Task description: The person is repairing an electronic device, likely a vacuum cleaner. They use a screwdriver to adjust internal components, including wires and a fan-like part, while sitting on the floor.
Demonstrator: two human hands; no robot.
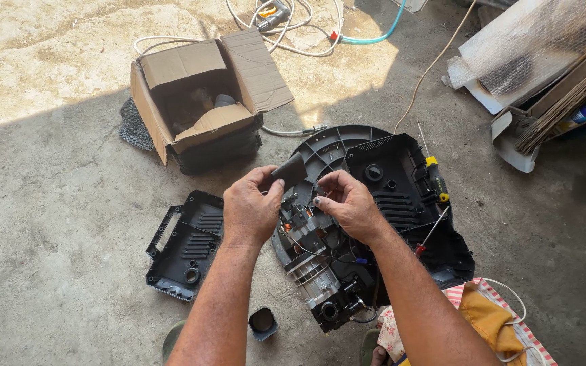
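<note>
From the head camera, the left hand (pixel 251 211) pinches a small dark wedge-shaped part (pixel 289 170), its long axis slanting up toward the right. The right hand (pixel 347 202) is closed, fingertips pinching something too small to tell. Both hover over the opened black machine housing (pixel 401 196) on the concrete floor (pixel 55 176). A detached black cover (pixel 184 245) lies left; an open cardboard box (pixel 201 95) stands beyond; a yellow-handled screwdriver (pixel 434 175) rests on the housing.

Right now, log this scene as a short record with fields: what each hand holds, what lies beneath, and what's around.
left hand: pinches a small dark wedge-shaped part
right hand: fingers pinched together, whether on something cannot be told
beneath: opened black machine housing, motor and wires exposed
on housing: two screwdrivers
left of it: detached black cover
behind: open cardboard box
floor: concrete floor
</note>
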